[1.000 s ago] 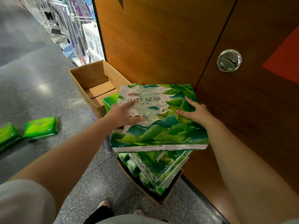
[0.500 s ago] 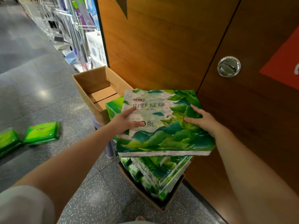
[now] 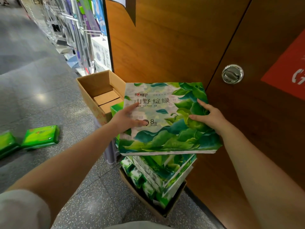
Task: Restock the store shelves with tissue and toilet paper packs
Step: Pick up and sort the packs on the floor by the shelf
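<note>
Two wooden wall panels [image 3: 165, 47] back a carton [image 3: 165, 210] of leaf-printed packs, above which one large tissue pack [image 3: 166, 129] is held flat, left hand [image 3: 127, 120] and right hand [image 3: 209, 117] clasping its side edges.

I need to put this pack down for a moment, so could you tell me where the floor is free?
Bare grey floor lies between the loose green packs and the empty cardboard box. By the wooden wall it is crowded: the full carton sits there.
</note>
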